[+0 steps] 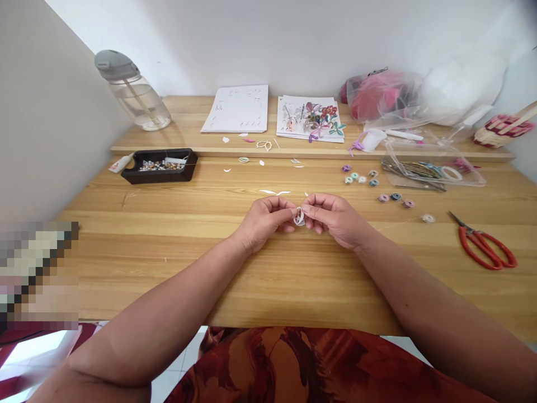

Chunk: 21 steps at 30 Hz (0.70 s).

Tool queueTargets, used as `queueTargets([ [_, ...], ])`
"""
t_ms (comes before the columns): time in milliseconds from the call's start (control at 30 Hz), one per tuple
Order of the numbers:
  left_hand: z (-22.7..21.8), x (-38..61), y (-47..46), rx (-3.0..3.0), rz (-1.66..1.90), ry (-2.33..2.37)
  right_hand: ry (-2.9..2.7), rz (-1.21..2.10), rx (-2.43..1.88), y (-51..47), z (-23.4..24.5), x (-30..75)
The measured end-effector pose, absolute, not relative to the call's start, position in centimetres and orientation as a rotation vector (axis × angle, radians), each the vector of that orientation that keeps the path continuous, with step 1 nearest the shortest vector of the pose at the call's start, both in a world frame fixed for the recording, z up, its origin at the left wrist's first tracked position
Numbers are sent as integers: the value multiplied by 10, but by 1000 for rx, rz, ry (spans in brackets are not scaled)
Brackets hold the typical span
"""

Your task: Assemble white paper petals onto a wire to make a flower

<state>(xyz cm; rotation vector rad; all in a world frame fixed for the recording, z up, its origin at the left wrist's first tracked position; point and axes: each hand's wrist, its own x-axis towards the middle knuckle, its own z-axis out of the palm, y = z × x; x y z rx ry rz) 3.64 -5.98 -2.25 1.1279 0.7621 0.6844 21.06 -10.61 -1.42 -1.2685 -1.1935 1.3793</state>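
Both my hands meet over the middle of the wooden table (168, 246). My left hand (264, 221) and my right hand (333, 217) pinch a small white curled paper piece (299, 215) between their fingertips, fingers closed on it. Just beyond the hands lie thin white paper strips (274, 192) on the table. Several small coloured paper coils (359, 178) are scattered to the right behind my right hand.
Red scissors (482, 246) lie at the right. A black tray (159, 166) of small bits and a glue tube sit back left, a water bottle (134, 92) behind. Printed sheets (237, 109), a flower picture (310, 118), plastic bags and a clear box (432, 168) line the raised shelf.
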Motion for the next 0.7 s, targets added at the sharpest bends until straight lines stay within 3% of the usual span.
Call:
queueTargets([
  [700, -19, 36, -59, 1042, 660, 745, -1132, 1435, -1264, -104, -15, 213],
])
